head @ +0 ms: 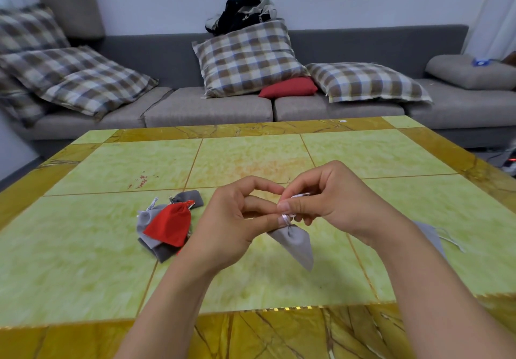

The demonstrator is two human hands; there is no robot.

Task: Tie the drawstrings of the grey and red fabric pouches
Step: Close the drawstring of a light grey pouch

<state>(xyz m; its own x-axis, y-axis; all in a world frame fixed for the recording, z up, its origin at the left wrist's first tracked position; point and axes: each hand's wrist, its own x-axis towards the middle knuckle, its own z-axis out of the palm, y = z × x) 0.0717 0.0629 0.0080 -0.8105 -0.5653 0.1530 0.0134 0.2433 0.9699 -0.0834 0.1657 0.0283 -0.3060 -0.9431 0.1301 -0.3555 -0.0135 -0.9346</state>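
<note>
Left, a heap of pouches [164, 227] lies on the surface [83, 247]. Centre, the left hand [237, 219] and right hand [329, 205] pinch the drawstring [286, 216] of a grey pouch [294, 243], which hangs below both hands, long axis slanting down-right.

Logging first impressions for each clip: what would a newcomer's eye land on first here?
First, the two hands meeting at centre: the left hand and right hand pinch the pale drawstring of a grey pouch that hangs below them over the yellow-green table. Next, the red pouch atop a small heap of grey ones to the left. Behind, plaid cushions line a grey sofa.
</note>
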